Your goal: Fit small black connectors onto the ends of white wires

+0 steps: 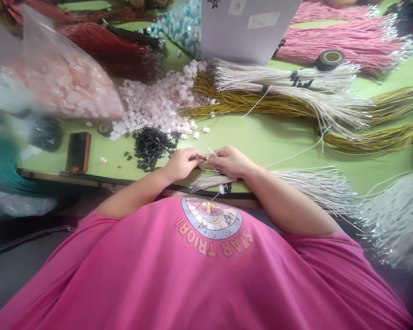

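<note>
My left hand [184,162] and my right hand [227,161] meet at the near edge of the green table [271,142]. Both are closed in a pinch on thin white wires [209,155] whose ends stick up between the fingertips. A taped bundle of the same white wires [209,182] lies under my right hand and trails to the right. Whether the left fingers also hold a small connector is too small to tell. A pile of black connectors [151,147] lies just left of my left hand, and a pile of pale pink connectors [158,103] sits beyond it.
A phone in a red case [78,152] lies at the left. A clear bag of pink parts [60,82], yellow wire bundles [254,103], white wire bundles [289,78], pink wire bundles [344,41], a tape roll [329,58] and a grey box [244,27] crowd the back.
</note>
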Demonstrator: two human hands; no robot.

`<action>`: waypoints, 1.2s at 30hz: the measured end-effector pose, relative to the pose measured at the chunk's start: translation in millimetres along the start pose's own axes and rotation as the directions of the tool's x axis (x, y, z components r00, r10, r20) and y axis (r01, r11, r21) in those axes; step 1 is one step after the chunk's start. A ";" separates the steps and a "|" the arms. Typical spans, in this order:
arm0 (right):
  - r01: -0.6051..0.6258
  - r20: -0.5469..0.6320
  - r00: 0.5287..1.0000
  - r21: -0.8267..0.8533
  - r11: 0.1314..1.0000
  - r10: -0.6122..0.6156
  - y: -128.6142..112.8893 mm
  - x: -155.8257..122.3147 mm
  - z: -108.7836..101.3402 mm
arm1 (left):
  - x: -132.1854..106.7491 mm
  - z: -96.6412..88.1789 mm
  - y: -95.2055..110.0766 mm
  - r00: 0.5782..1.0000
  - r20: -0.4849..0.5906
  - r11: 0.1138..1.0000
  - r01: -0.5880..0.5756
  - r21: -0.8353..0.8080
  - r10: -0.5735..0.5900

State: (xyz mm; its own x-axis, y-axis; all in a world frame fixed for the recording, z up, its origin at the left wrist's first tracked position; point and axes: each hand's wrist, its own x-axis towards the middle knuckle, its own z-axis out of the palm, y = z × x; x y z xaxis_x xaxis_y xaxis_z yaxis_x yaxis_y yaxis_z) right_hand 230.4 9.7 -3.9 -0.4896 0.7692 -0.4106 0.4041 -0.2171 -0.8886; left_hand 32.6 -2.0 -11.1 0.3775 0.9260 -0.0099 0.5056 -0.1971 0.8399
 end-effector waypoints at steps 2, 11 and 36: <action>-0.006 -0.009 1.000 -0.046 0.999 0.005 -1.9 -0.7 0.1 | 0.1 1.5 -1.4 0.999 0.003 0.999 -0.039 0.027 0.039; 0.008 -0.059 0.998 -0.150 0.989 -0.017 -1.1 -1.3 0.4 | -2.0 10.1 -5.2 1.000 0.000 0.997 -0.014 0.074 0.014; -0.034 -0.200 0.974 0.318 0.947 0.102 -9.9 20.7 35.7 | -25.9 -57.5 -48.3 0.999 -0.043 0.746 0.012 0.666 0.022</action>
State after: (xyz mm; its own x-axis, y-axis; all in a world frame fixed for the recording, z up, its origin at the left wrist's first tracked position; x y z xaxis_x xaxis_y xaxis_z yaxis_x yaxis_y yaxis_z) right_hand 188.7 6.3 -10.8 -0.2814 0.8475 -0.4501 0.1538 -0.4231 -0.8929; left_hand -46.3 2.1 -20.2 0.3547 0.9344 0.0318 0.8983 -0.3500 0.2655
